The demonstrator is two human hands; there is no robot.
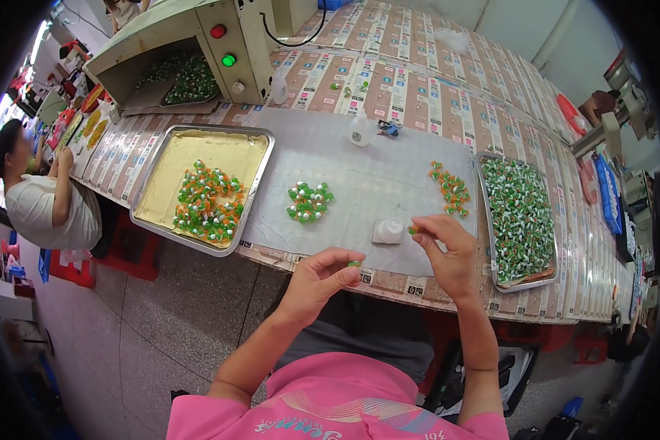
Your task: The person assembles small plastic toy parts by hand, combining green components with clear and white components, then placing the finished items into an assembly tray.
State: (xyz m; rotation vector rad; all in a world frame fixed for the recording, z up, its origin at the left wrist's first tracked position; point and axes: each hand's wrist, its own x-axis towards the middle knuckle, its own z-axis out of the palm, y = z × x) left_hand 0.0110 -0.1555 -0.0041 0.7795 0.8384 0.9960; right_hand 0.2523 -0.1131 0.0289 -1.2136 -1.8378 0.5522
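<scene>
My left hand (321,284) is closed in a pinch on a small green piece (355,264) at the table's near edge. Between the thumb and finger of my right hand (449,253) is a small green and orange piece (413,229). Just left of that hand, a small white container (389,232) stands on the pale sheet (389,169). A loose pile of green and white pieces (310,202) lies further left on the sheet. Beyond my right hand spreads a pile of green and orange pieces (449,189). What exactly the pieces are, I cannot make out.
At left a metal tray (154,165) holds green, white and orange pieces; another tray (484,213), full, lies at right. A white squeeze bottle (359,130) and a small blue object (389,128) stand behind. A machine (238,51) is far left. A person (48,198) sits at left.
</scene>
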